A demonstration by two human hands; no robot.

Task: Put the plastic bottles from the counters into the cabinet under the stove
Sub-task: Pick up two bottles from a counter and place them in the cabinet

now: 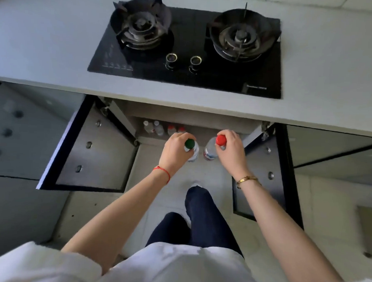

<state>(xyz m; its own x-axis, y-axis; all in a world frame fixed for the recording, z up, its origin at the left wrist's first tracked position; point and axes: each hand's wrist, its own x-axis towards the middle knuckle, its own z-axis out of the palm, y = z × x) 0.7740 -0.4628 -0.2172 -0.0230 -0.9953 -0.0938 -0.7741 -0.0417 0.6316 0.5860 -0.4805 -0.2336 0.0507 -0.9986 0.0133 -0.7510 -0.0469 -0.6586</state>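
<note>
Both hands clamped by the neck: left hand [176, 150] on green-capped bottle [192, 150], right hand [230, 150] on red-capped bottle [211, 150], poised upright before the open cabinet [202, 125].

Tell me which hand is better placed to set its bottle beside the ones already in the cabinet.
Probably the left hand: its green-capped bottle hangs nearer the stored bottles at the cabinet's back left.

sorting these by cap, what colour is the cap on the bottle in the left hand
Green. The cap on the bottle held by the left hand shows clearly in the head view.

Cabinet [193, 139] mouth open; bottles [160, 128] back-left.
</note>
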